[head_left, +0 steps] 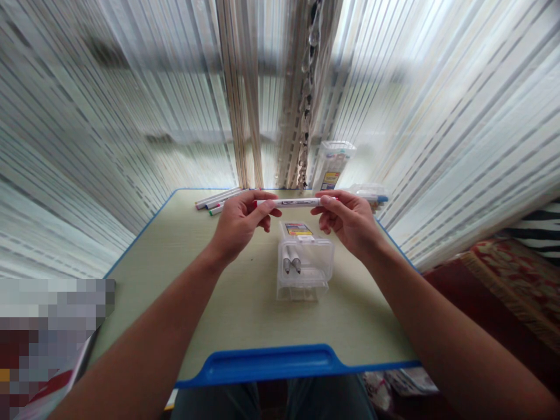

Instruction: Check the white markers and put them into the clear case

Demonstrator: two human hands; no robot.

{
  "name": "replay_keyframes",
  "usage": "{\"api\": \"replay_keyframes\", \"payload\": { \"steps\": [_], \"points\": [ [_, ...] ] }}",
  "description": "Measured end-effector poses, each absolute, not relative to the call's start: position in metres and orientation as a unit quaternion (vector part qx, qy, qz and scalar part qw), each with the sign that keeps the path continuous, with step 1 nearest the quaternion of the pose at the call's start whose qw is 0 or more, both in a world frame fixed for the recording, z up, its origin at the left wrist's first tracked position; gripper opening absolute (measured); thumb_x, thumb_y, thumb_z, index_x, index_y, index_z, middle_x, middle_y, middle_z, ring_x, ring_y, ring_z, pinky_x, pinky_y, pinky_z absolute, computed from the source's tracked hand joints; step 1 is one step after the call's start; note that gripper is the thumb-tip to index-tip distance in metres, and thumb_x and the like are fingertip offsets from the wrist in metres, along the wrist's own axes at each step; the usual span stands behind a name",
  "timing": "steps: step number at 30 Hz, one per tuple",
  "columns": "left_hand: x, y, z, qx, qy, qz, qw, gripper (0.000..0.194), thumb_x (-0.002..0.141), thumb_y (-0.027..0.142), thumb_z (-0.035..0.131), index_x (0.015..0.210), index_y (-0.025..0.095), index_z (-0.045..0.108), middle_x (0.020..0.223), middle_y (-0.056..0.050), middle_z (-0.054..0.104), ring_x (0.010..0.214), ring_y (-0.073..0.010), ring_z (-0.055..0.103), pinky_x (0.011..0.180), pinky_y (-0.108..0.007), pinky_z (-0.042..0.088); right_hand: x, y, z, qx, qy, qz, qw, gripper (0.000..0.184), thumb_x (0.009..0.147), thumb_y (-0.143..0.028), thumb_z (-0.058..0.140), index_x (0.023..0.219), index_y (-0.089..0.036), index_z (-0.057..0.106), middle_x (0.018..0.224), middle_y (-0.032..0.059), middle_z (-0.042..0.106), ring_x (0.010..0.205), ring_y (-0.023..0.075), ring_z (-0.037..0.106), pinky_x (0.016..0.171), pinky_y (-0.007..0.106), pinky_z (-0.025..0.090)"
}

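A white marker (300, 203) with dark print lies level between my two hands, above the far half of the table. My left hand (245, 216) pinches its left end, where some red shows. At the other end, the thumb and fingers of my right hand (347, 219) are closed on it. Below the marker a clear plastic box (321, 256) rests on its side, its open end facing me. Two white markers (289, 259) with grey tips lie inside that box, and a yellow label (298, 229) is on its upper face.
Several loose markers (219, 201) lie at the table's far left, one with a green end. A second clear container (336, 163) stands upright at the back, beside a clear bag or box (370, 191). The table (245, 315) has a blue rim; string curtains (175, 87) hang behind.
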State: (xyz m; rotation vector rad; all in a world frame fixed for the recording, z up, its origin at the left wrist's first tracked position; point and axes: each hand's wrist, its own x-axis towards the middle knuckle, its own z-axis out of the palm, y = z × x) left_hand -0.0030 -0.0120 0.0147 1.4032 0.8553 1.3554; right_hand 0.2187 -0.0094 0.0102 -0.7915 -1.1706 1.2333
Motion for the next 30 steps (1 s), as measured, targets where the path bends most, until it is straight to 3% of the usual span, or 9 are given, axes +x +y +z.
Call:
{"api": "replay_keyframes", "payload": {
  "steps": [5, 18, 30],
  "points": [
    [-0.0046, -0.0099, 0.0136, 0.57, 0.358, 0.564, 0.478, 0.022, 0.077, 0.027, 0.08, 0.093, 0.013, 0.076, 0.071, -0.005, 0.073, 0.054, -0.0091, 0.06, 0.051, -0.021, 0.048, 0.2187, -0.0103, 0.0121, -0.342, -0.499, 0.521, 0.602, 0.028, 0.069, -0.037, 0.088, 0.084, -0.017, 0.075, 0.064, 0.002, 0.073, 0.041, 0.0087, 0.058, 0.038, 0.019, 0.041],
    [-0.0097, -0.008, 0.0163, 0.511, 0.317, 0.569, 0.561, 0.022, 0.083, 0.025, 0.066, 0.098, 0.01, 0.073, 0.075, -0.009, 0.075, 0.054, -0.0123, 0.062, 0.053, -0.025, 0.049, 0.2233, -0.0098, 0.0155, -0.333, -0.484, 0.557, 0.587, 0.031, 0.077, -0.039, 0.076, 0.098, -0.016, 0.075, 0.075, 0.0051, 0.077, 0.044, 0.0115, 0.061, 0.039, 0.023, 0.044],
    [-0.0083, -0.0079, 0.0123, 0.579, 0.345, 0.553, 0.49, 0.025, 0.086, 0.033, 0.071, 0.099, 0.012, 0.072, 0.074, -0.007, 0.074, 0.053, -0.0105, 0.061, 0.052, -0.023, 0.05, 0.2234, -0.0074, 0.0128, -0.344, -0.498, 0.539, 0.585, 0.033, 0.076, -0.044, 0.079, 0.094, -0.016, 0.074, 0.074, 0.0048, 0.078, 0.044, 0.0121, 0.064, 0.038, 0.022, 0.044]
  ]
}}
